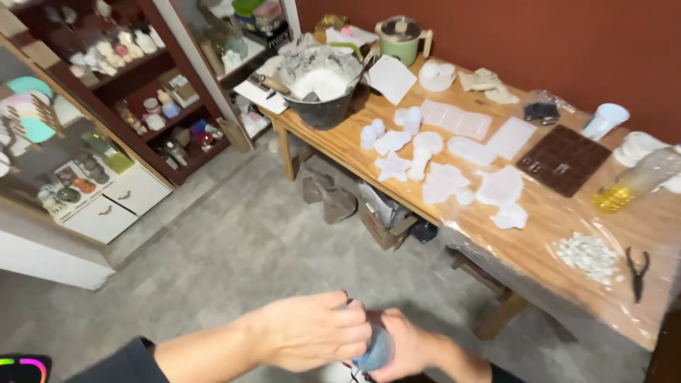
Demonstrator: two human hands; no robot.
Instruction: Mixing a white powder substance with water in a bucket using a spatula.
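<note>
Wooden table (539, 248) stands off right, moulds along it. Below its near edge, over the floor, our left hand (312, 332) and right hand (408, 347) wrap fingers around a small blue-grey bottle (374, 349). Seems light, smooth, maybe slippery; grip its body.

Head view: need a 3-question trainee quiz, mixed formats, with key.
1. True or false: both hands grip one small blue-grey object.
2. What sits nearest the pliers? A) bucket B) white pebble pile C) green pot
3. The dark brown mould tray lies on the ____.

Key:
1. True: left hand and right hand close around the blue-grey object.
2. B: pliers, white pebble pile.
3. Table; mould tray.
</note>
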